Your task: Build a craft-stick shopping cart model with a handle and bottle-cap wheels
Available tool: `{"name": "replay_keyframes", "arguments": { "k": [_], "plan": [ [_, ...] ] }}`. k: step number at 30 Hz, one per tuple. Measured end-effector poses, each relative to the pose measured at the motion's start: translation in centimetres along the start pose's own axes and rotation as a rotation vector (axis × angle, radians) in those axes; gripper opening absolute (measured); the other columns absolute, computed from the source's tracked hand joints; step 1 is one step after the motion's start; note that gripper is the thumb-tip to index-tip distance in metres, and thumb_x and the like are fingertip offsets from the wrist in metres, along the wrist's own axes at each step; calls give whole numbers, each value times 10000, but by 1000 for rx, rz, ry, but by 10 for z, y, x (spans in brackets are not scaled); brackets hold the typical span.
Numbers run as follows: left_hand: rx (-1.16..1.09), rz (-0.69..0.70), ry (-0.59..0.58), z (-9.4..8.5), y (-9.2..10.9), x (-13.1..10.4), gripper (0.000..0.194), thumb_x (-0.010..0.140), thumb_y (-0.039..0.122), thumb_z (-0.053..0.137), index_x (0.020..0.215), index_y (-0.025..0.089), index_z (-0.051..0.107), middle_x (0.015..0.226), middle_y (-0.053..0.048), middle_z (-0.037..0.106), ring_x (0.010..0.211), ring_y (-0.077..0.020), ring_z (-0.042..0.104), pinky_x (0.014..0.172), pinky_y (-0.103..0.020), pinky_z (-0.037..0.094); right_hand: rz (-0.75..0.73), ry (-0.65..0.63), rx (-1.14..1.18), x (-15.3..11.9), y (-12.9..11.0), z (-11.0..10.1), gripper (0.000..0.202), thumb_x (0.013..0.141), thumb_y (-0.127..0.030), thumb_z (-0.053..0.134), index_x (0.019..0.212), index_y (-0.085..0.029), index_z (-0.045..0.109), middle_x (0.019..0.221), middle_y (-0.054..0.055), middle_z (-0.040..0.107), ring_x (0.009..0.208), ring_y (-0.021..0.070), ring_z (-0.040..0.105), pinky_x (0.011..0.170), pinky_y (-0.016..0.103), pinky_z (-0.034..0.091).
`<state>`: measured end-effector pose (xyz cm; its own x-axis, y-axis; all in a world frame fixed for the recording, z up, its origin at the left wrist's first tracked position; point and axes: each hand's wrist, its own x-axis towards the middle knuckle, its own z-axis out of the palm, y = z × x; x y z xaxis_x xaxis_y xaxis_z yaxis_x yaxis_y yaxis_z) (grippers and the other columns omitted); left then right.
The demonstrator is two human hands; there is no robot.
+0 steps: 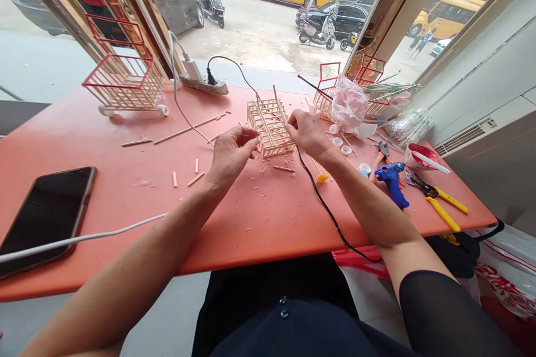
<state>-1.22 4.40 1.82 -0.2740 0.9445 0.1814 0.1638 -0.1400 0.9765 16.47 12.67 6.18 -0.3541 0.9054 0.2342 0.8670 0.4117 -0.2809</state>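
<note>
A small basket of thin wooden sticks (pixel 268 122) lies on the orange table (pixel 259 217) in front of me. My right hand (pixel 307 133) grips its right side with the fingers pinched on the sticks. My left hand (pixel 231 155) is just left of the basket, fingers curled and pinched near its lower left corner; whether it holds a small stick I cannot tell. Sawdust and short stick pieces (pixel 195 179) lie scattered around both hands.
A finished stick cart with a red frame (pixel 123 81) stands back left. A black phone (pixel 46 215) and white cable (pixel 84 237) lie near left. A blue glue gun (pixel 391 178), yellow-handled cutters (pixel 444 203), white caps (pixel 341 145), a power strip (pixel 205 85) and more carts (pixel 360 86) sit right and back.
</note>
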Motion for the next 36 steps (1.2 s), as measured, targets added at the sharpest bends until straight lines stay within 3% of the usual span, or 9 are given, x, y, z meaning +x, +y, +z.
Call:
{"name": "replay_keyframes", "arguments": {
  "k": [8, 15, 22, 27, 32, 36],
  "plan": [
    [155, 80, 12, 1, -19, 5, 332, 751, 306, 712, 1053, 170, 731, 1146, -101, 732, 753, -171, 665, 617, -304, 565, 40, 16, 5, 1, 2, 4, 79, 954, -192, 612, 909, -192, 677, 885, 103, 732, 864, 264, 634, 814, 371, 479],
    [182, 96, -16, -1, -27, 8, 397, 776, 325, 700, 1148, 186, 696, 1260, -107, 709, 831, -192, 677, 688, -332, 581, 12, 32, 112, -14, 16, -6, 90, 951, -236, 650, 901, -175, 694, 873, 68, 742, 830, 212, 651, 822, 329, 478],
    [121, 59, -43, 0, -19, 8, 420, 784, 307, 700, 1182, 182, 654, 1243, -117, 707, 808, -169, 669, 621, -275, 565, -63, 30, 269, -25, 32, -4, 127, 927, -236, 666, 1005, -144, 705, 1046, 97, 773, 874, 188, 690, 847, 318, 512],
    [3, 3, -49, 2, -15, 10, 427, 736, 266, 713, 1148, 180, 642, 1179, -103, 700, 734, -135, 659, 574, -243, 551, -38, -12, 374, -19, 31, 1, 147, 935, -207, 615, 1028, -145, 711, 1060, 84, 783, 934, 179, 693, 900, 315, 522],
    [10, -62, -53, -2, -5, 6, 372, 750, 261, 712, 1111, 174, 681, 975, -49, 717, 658, -120, 638, 574, -230, 539, -55, -39, 451, -19, 30, 5, 160, 930, -198, 614, 1033, -145, 725, 1040, 71, 793, 954, 177, 706, 927, 319, 530],
    [-15, -113, -27, -5, 4, 0, 327, 740, 215, 710, 1063, 168, 693, 982, -56, 727, 689, -131, 655, 549, -214, 523, -40, -53, 471, -23, 28, 6, 168, 928, -184, 630, 1047, -134, 738, 1049, 76, 800, 963, 185, 722, 941, 329, 535]
  ]
}}
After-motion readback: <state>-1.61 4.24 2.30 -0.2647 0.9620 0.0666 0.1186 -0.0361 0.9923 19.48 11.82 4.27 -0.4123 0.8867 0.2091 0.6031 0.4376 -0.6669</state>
